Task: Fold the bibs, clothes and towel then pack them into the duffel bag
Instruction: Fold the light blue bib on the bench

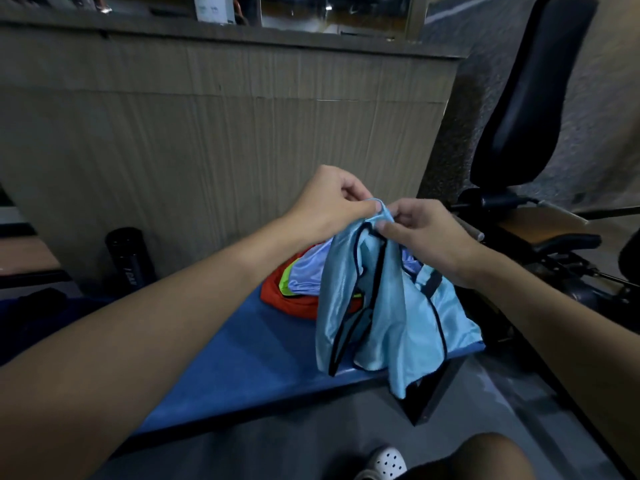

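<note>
The left hand (329, 206) and the right hand (426, 237) are close together. Each one pinches the top strap of the light blue bib (391, 317). I think they hold it up high so it hangs loose and comes straight for folding. The bib hangs up and down, with its top at the fingers. Its bottom droops over the edge of the blue counter (242, 358), in front of a pile of bibs (294, 289).
</note>
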Action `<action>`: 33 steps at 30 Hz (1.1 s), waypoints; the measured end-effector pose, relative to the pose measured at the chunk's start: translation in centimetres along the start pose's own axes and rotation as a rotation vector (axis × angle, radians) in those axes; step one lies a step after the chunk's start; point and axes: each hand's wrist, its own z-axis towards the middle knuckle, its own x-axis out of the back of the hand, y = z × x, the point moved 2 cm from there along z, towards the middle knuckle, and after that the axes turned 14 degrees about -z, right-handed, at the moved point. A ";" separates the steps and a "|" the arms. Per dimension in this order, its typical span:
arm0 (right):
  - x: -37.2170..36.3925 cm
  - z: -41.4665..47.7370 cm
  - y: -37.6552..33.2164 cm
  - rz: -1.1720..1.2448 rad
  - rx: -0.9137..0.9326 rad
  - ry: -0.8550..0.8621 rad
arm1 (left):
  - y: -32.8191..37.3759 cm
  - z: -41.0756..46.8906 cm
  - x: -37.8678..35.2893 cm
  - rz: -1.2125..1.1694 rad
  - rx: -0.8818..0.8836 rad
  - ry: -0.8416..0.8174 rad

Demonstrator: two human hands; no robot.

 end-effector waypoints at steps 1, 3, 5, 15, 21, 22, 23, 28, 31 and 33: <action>0.2 0.0 0.0 -0.008 0.005 0.047 | 0.0 -0.2 0.2 -0.032 0.022 -0.002; 0.6 0.0 -0.1 0.024 -0.008 0.094 | -0.6 -0.9 0.5 -0.100 0.114 -0.100; 1.2 -0.1 -0.1 0.106 -0.026 0.115 | -2.1 -1.8 0.9 -0.109 0.216 -0.213; 3.5 -1.3 1.3 0.004 -0.151 0.218 | 0.0 -1.5 -0.2 -0.057 0.069 -0.011; 1.6 -2.3 -0.3 -0.066 -0.011 0.108 | 1.4 -0.5 -1.8 0.055 -0.021 0.034; 1.4 -2.3 -0.3 -0.084 0.000 0.108 | 1.4 -0.4 -1.7 0.053 -0.029 0.052; 1.3 -2.2 -0.2 -0.088 0.015 0.119 | 1.4 -0.4 -1.5 0.054 -0.027 0.067; 1.4 -1.5 -0.3 -0.138 0.048 0.182 | 0.9 -1.6 -0.3 0.016 0.025 0.019; 1.2 -0.9 -0.7 -0.161 0.040 0.188 | 0.5 -2.6 0.1 -0.105 0.039 -0.103; 1.0 -0.7 -1.1 -0.183 0.042 0.198 | 0.2 -3.0 0.4 -0.059 0.057 -0.201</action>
